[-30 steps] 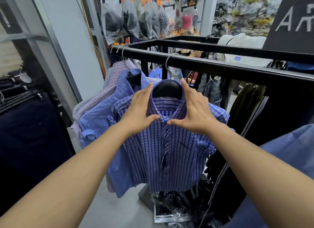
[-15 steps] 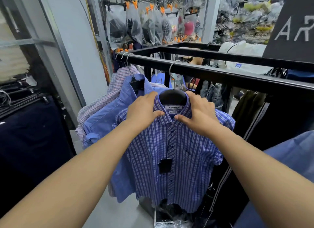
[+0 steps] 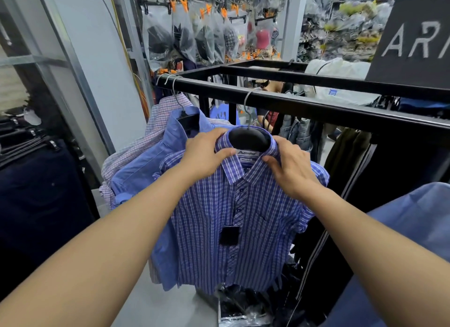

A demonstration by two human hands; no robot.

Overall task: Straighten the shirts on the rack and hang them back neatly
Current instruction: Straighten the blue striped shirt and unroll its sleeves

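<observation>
The left hand [image 3: 207,154] and right hand [image 3: 289,166] each pinch one side of the collar of a blue-and-white checked short-sleeved shirt [image 3: 219,229], which hangs on a black plastic hanger [image 3: 248,138] from a black metal rack rail [image 3: 316,107], just beside a plain light-blue shirt [image 3: 146,171].

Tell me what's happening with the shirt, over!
Left hand, right hand pinching plaid shirt collar. Shirt on hanger, hooked over black rail. Plain blue shirt close behind.

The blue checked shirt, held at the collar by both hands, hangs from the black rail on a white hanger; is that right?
No: the head view shows a black hanger, not white. The left hand and right hand hold the blue checked shirt at its collar; it hangs from the black rail.
</observation>
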